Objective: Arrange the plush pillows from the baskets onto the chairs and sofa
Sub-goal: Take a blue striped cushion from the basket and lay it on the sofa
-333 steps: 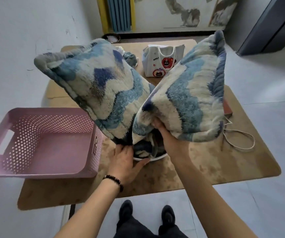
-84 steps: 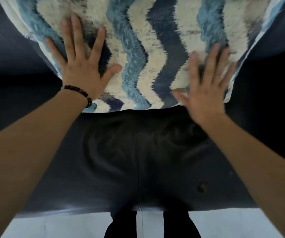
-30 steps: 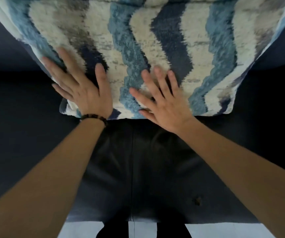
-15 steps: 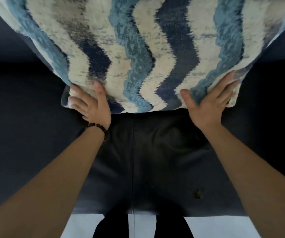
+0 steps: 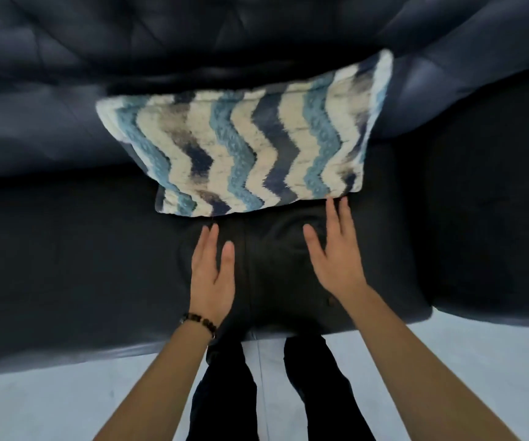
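Observation:
A plush pillow [image 5: 250, 154] with blue, navy and cream zigzag stripes leans against the backrest of a dark navy sofa [image 5: 65, 243], its lower edge on the seat. My left hand [image 5: 212, 275], with a bead bracelet at the wrist, hovers flat over the seat just below the pillow, fingers apart and holding nothing. My right hand [image 5: 336, 256] is also open over the seat, its fingertips close to the pillow's lower right corner. Whether they touch it I cannot tell. No baskets or chairs are in view.
The sofa's seat cushions spread left and right of the pillow, with a padded armrest [image 5: 479, 74] at the upper right. A pale floor [image 5: 65, 402] runs along the sofa's front edge, where my dark trouser legs [image 5: 225, 393] stand.
Both hands have come off the pillow's lower corners and drawn back over the seat. The view has pulled back, so the whole pillow now shows resting against the backrest.

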